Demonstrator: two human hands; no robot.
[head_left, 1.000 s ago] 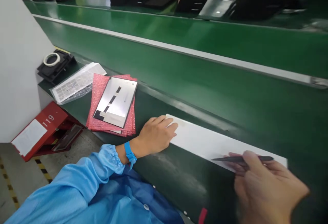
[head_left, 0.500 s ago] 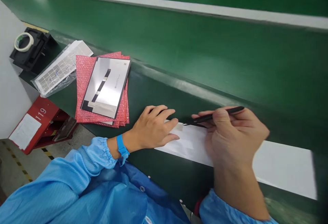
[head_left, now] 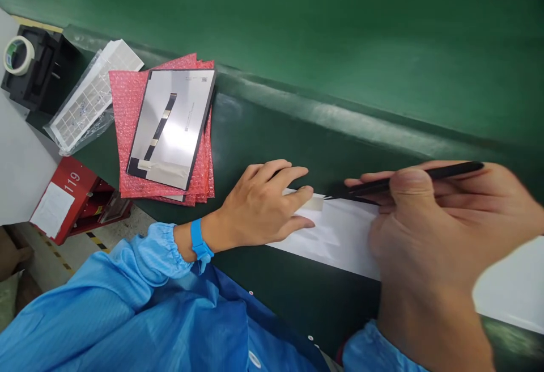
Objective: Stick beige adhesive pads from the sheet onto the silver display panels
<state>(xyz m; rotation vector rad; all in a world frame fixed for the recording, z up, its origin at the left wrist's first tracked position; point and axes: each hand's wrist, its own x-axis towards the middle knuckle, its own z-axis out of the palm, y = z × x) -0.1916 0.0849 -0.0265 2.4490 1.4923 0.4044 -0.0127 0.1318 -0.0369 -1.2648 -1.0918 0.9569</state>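
Observation:
My right hand (head_left: 429, 219) grips a pair of black tweezers (head_left: 453, 172), thumb on top. Their fine tips point left, at the far edge of a long white sheet (head_left: 348, 236) that looks like backing paper. A small pale beige piece (head_left: 313, 203) lies on the sheet beside the tips. My left hand (head_left: 266, 207) rests with fingers spread over the sheet's left end, its fingertips close to the beige piece. Whether the tips touch that piece, I cannot tell. The right hand and wrist hide part of the sheet.
To the left, a display panel (head_left: 181, 139) with a flex cable lies on pink bubble bags (head_left: 123, 111). Beyond are label sheets (head_left: 85, 105) in plastic and a tape roll (head_left: 19, 55) on a black block (head_left: 46, 85). A red bin (head_left: 70, 196) stands below the bench edge.
The view has shifted slightly. My right hand and the tweezers appear farther right and nearer the camera. More of the beige piece shows beside my left fingertips.

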